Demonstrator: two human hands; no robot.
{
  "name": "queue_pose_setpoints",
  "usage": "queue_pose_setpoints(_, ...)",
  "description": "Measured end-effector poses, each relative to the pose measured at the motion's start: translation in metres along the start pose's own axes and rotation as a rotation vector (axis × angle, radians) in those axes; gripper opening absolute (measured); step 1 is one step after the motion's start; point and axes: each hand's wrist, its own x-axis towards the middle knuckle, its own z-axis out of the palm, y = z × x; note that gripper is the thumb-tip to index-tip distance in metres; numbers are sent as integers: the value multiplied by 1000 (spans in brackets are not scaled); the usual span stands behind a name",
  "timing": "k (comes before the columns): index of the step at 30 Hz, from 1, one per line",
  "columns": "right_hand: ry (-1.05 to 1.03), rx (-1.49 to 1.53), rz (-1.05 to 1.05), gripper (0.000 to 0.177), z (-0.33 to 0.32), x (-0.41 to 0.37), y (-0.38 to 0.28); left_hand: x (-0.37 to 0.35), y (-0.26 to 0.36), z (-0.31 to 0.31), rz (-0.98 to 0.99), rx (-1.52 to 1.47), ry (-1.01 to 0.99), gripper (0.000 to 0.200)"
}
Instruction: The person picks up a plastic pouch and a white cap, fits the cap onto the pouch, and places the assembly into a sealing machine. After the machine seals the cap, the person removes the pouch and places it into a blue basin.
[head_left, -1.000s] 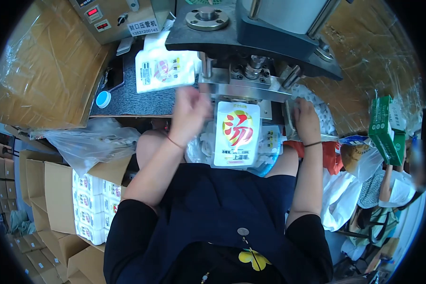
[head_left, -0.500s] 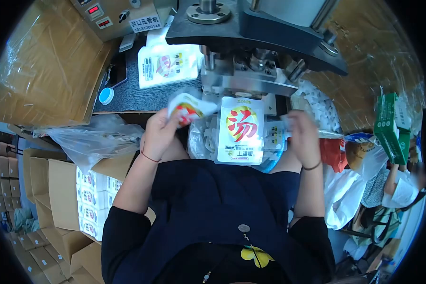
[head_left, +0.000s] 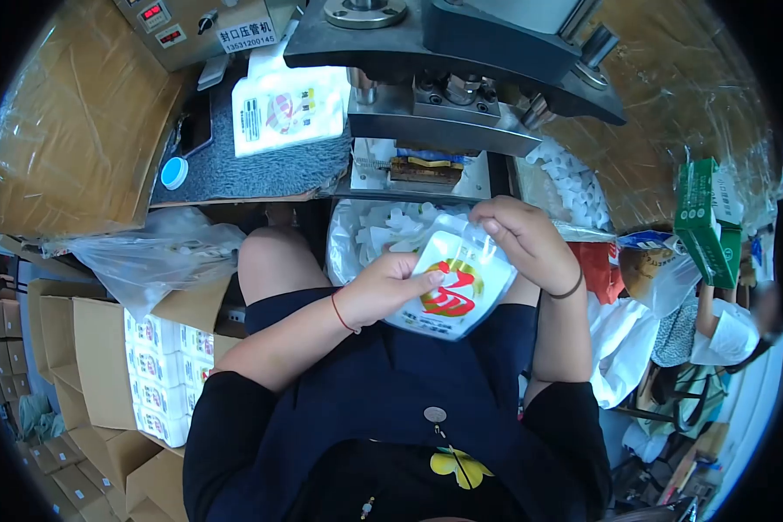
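Observation:
Between my two hands a white printed pouch [head_left: 461, 291] with a red character hangs tilted over my lap. My left hand [head_left: 387, 285] grips its left side, thumb on the front. At its upper right corner my right hand [head_left: 522, 235] is closed with fingers pinched; a small clear piece seems to be there, too small to make out. Behind the pouch sits a plastic-lined container [head_left: 346, 248] of small white pieces. Ahead of my hands is the machine's lower fixture [head_left: 426, 170], under a metal press bar [head_left: 444, 129].
White pouches [head_left: 291, 109] lie on the grey mat [head_left: 235, 174] near a phone [head_left: 196, 124] and a blue cap [head_left: 174, 173]. An open carton [head_left: 100, 361] of packs stands left. Green boxes [head_left: 707, 222] are at right, with another person [head_left: 724, 331] beyond.
The pouch that stood upright in front of the machine is gone from there. Both hands have come together on one pouch above my lap. The view has shifted slightly.

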Motion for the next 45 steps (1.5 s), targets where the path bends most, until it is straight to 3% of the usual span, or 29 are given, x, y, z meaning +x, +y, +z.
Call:
queue_pose_setpoints(1, -43, 21, 3, 23, -7, -2, 1, 2, 2, 1, -32, -23, -52, 29)
queue_pose_setpoints(4, 289, -503, 121, 28, -28, -6, 19, 8, -1, -4, 26, -140, -46, 27)
queue_pose_setpoints(6, 361, -874, 321, 33, -45, -18, 71, 15, 7, -18, 42, -174, 57, 30)
queue_pose_setpoints(7, 364, -936, 397, 33, -46, -30, 108, 19, 15, -23, 65, -186, 107, 30)
queue_pose_setpoints(10, 183, -913, 524, 32, -37, -17, 111, 26, 39, -34, 42, -218, 176, 29)
queue_pose_setpoints(13, 265, -817, 477, 25, -28, -9, 106, 33, 39, -40, 50, -254, 186, 36)
queue_pose_setpoints(16, 382, -742, 475, 21, -24, -13, 106, 31, 53, -67, 288, 418, 661, 43)
queue_pose_setpoints(18, 410, -721, 462, 19, -24, -15, 107, 33, 81, -114, 605, 786, 946, 52)
queue_pose_setpoints(20, 425, -699, 408, 21, -26, -16, 110, 35, 101, -162, 731, 1636, 1080, 58)
queue_pose_setpoints(21, 430, -689, 366, 23, -28, -19, 114, 35, 90, -184, 479, 1805, 1024, 59)
queue_pose_setpoints(24, 560, -568, 268, 31, -34, -25, 106, 1, 81, -150, 314, 1863, 771, 59)
queue_pose_setpoints(26, 638, -525, 241, 34, -41, -32, 101, -23, 73, -117, 406, 1822, 647, 56)
queue_pose_setpoints(28, 672, -547, 241, 36, -47, -42, 101, -32, 51, -128, 635, 1613, 764, 45)
queue_pose_setpoints(29, 676, -523, 222, 31, -49, -45, 100, -45, 46, -119, 618, 1428, 912, 28)
queue_pose_setpoints(30, 702, -491, 226, 30, -46, -46, 98, -52, 47, -119, 433, 864, 840, 22)
queue_pose_setpoints(32, 745, -426, 220, 28, -37, -40, 89, -48, 46, -82, 508, 369, 697, 19)
queue_pose_setpoints(34, 645, -432, 354, 27, -29, -35, 73, -47, 35, -78, 366, 653, 598, 12)
queue_pose_setpoints(36, 484, -409, 367, 30, -25, -28, 51, -36, 29, -64, 324, 690, 534, 15)
queue_pose_setpoints(38, 406, -76, 205, 33, -5, -17, 19, -25, 31, -45, 259, 673, 467, 16)
queue_pose_setpoints(40, 351, 12, -86, 33, 11, -2, -9, -13, 30, -28, 231, 678, 383, 17)
queue_pose_setpoints(42, 389, -4, -75, 32, 20, 13, -26, -6, 24, -15, 245, 693, 311, 17)
queue_pose_setpoints(45, 339, 27, -7, 30, 23, 14, -20, -5, 18, -2, 104, 279, 180, 25)
